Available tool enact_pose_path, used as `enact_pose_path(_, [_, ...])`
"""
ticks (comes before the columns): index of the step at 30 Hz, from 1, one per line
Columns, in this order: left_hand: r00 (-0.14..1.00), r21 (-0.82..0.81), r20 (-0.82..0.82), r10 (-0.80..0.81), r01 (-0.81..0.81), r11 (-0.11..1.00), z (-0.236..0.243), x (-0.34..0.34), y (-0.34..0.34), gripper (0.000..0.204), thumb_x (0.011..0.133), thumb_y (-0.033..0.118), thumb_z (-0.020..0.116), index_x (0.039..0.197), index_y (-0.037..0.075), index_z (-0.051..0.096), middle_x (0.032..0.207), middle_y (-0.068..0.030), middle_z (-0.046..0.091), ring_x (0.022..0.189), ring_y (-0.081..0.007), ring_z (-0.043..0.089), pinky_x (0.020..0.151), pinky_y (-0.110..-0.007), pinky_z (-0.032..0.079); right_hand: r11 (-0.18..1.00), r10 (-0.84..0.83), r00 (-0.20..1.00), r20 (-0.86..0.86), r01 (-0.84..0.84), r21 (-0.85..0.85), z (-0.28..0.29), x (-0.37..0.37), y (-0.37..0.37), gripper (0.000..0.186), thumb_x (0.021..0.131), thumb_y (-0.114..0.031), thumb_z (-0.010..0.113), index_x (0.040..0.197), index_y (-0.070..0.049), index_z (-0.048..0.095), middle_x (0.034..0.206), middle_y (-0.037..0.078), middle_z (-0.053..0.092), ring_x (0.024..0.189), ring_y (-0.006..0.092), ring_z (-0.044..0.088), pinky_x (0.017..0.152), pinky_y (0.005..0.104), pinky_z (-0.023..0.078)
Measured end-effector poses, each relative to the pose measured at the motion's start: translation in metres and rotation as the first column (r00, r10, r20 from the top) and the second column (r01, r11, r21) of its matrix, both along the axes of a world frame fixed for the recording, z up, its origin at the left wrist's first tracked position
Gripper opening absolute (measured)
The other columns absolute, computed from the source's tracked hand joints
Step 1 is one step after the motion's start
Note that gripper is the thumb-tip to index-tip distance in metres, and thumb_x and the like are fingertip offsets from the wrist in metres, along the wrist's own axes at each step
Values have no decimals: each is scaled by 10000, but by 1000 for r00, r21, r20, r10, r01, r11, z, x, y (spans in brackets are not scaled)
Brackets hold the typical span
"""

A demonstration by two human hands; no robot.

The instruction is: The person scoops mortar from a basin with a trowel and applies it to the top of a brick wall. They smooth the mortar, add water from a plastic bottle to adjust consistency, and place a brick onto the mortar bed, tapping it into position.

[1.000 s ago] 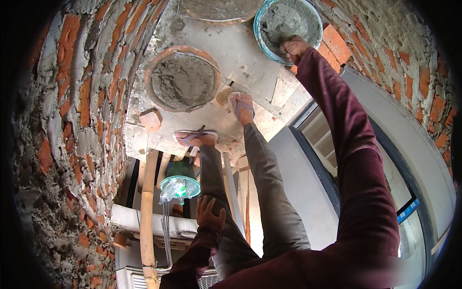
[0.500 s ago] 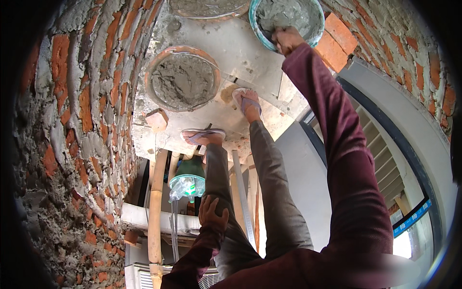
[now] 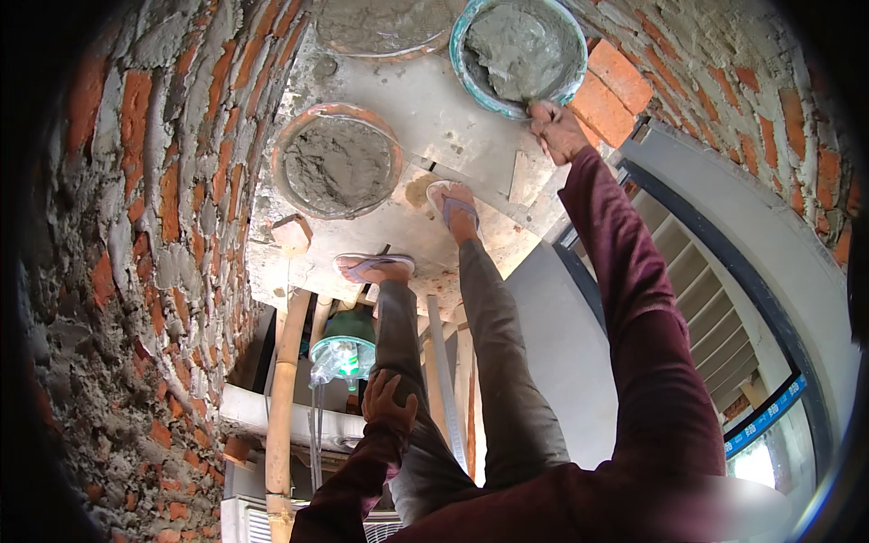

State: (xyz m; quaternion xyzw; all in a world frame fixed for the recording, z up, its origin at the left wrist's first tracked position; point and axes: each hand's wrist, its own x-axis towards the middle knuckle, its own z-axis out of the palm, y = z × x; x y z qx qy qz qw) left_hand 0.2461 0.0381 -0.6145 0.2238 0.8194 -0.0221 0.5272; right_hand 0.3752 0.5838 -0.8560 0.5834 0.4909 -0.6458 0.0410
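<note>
My right hand (image 3: pixel 557 134) is closed at the near rim of a teal tub (image 3: pixel 459 68). Whatever its fingers grip, if anything, is hidden. Wet grey mortar (image 3: pixel 525 50) fills much of that tub, with a hollow along its near left side. My left hand (image 3: pixel 389 400) rests on my left leg near the knee, fingers apart and holding nothing. Left of centre sits a round orange-brown tub (image 3: pixel 395 163), full of rougher grey mortar (image 3: pixel 335 167).
Orange bricks (image 3: pixel 608 95) lie beside the teal tub. Another mortar-filled basin (image 3: pixel 389 54) is at the far edge. My sandalled feet stand on a platform (image 3: pixel 434 113); below its near edge are bamboo poles (image 3: pixel 286 389) and a green bucket (image 3: pixel 348 328). Rough brick walls (image 3: pixel 163 226) flank me.
My right hand has drawn back from over the mortar to the tub's near rim, its elbow bending more. The whole view has shifted slightly. My left hand stays on the leg.
</note>
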Motion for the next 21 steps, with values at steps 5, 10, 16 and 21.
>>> enact_pose_path(5, [999,-50,10,44,-43,998,3,12,0,523,703,313,708,1202,171,644,1418,-93,487,1366,-316,367,1111,-500,290,1000,-6,1000,-7,5,-15,15,25,-14,194,831,-35,610,1022,-56,582,603,-19,494,424,92,450,383,272,362])
enact_pose_path(10, [998,-23,-6,67,-67,997,2,20,-6,523,705,317,706,1197,149,642,1421,-98,483,1356,-315,379,1109,-495,286,992,-96,993,-67,90,-85,4,17,-17,324,834,-19,591,1157,-43,579,605,-1,507,413,103,462,372,271,385])
enact_pose_path(16, [998,-36,11,68,-67,997,6,20,-7,534,713,320,714,1209,141,632,1412,-138,484,1339,-356,392,1105,-477,321,992,-108,989,-96,101,-79,17,16,-37,261,839,-26,577,1099,-53,583,626,8,518,421,109,473,368,283,378])
enact_pose_path(21, [998,40,-5,60,-60,997,-3,16,-20,503,696,323,709,1169,161,659,1390,-104,511,1332,-328,409,1099,-500,304,803,243,876,416,-422,420,-3,17,0,143,870,-135,584,969,-33,603,792,115,654,716,270,644,647,403,507])
